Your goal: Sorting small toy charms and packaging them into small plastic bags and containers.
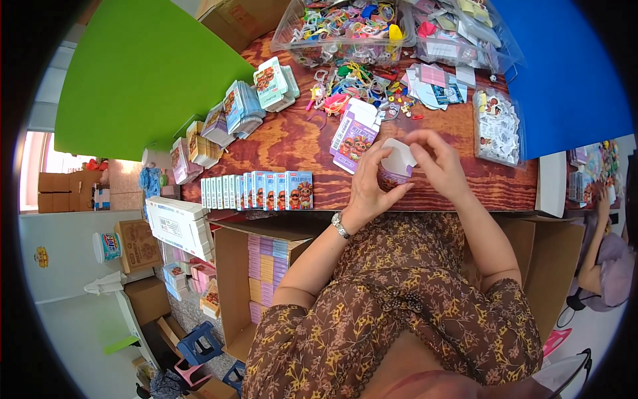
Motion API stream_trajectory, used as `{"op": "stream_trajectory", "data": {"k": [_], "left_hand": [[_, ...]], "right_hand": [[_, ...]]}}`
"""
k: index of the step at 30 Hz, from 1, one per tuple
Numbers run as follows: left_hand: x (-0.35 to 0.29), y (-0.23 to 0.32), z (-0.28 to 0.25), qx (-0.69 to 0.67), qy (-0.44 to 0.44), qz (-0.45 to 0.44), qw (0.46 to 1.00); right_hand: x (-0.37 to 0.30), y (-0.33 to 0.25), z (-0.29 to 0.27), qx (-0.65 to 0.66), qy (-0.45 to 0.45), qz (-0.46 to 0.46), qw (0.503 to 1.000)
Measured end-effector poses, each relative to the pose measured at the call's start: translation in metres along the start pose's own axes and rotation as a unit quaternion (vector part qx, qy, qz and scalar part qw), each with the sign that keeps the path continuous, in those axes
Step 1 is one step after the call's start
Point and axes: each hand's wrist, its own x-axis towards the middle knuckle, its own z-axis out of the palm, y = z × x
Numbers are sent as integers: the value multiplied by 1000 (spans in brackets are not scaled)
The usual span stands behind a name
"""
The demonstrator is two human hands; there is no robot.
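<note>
Both of my hands hold one small cardboard box (397, 166) with a purple printed side and a white open flap, above the near edge of the wooden table (292, 143). My left hand (369, 185) cups the box from the left and below; a watch is on that wrist. My right hand (435, 163) grips it from the right, fingers curled over the flap. Just beyond my hands lies a flat purple unfolded box (355, 135). A row of finished blue boxes (259, 191) stands along the table's front edge at my left.
Stacks of flat box blanks (242, 106) lie at the left. Clear bins of colourful small toys (345, 26) stand at the back, loose toys (352, 83) before them, a bag of white pieces (498, 126) at right. An open carton (262, 272) with stacked boxes sits below. Another person (601, 259) sits at right.
</note>
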Motion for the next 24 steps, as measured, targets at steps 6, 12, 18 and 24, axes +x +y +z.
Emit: {"op": "stream_trajectory", "data": {"k": [6,12,18,24], "left_hand": [[-5,-2,6,-98,24,-54,993],[-4,-2,0,-73,1,-48,996],[-3,-5,-4,-66,-20,-49,996],[-2,-5,-5,-61,-24,-55,996]], "right_hand": [[-10,-7,4,-211,-36,-137,967],[2,-16,-3,-117,-98,-24,988],[8,-22,0,-128,-134,-3,983],[6,-25,4,-234,-102,-83,963]]}}
